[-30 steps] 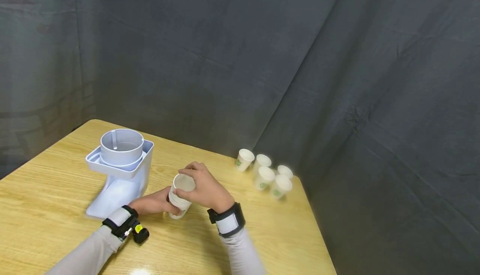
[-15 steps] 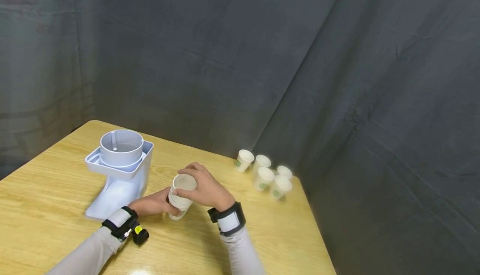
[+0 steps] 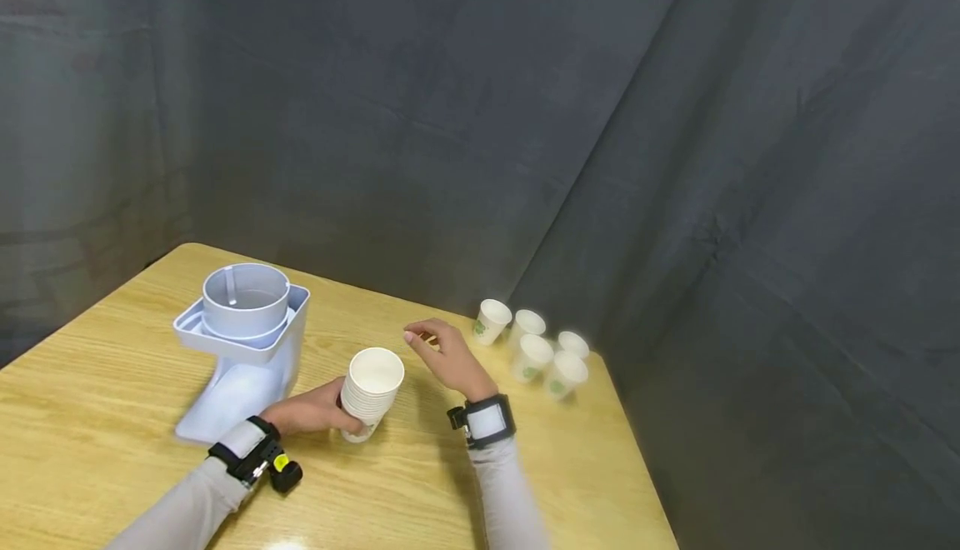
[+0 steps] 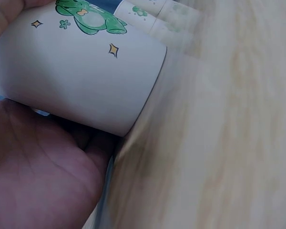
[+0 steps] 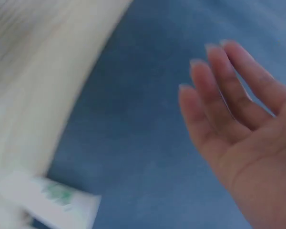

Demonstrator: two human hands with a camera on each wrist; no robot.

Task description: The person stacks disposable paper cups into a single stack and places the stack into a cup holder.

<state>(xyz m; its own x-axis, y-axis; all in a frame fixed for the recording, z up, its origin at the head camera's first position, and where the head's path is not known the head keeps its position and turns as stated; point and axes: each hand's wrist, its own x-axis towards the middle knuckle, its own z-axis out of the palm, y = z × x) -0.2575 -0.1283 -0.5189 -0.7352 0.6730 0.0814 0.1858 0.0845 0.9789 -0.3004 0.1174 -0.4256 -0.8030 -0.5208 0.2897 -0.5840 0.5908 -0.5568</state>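
Note:
A nested stack of white paper cups [image 3: 374,383] leans slightly to the right in the head view. My left hand [image 3: 313,410] grips it low down, thumb in front and fingers behind. In the left wrist view the bottom cup [image 4: 86,67] shows a green cartoon animal and small stars, with the left palm [image 4: 43,162] under it. To the right of the stack my right hand [image 3: 450,359] is in the air, holding nothing. Its fingers [image 5: 219,95] are relaxed and slightly bent in the right wrist view.
A pale grey-blue stand with a round cylinder [image 3: 246,308] on top is left of the stack. Several single paper cups [image 3: 534,354] stand upright at the table's back right corner. Dark curtains [image 3: 420,117] hang behind the wooden table [image 3: 585,483].
My right hand has let go of the cup stack's rim and moved off to the right. The left hand keeps its grip, and the stack leans a little farther right.

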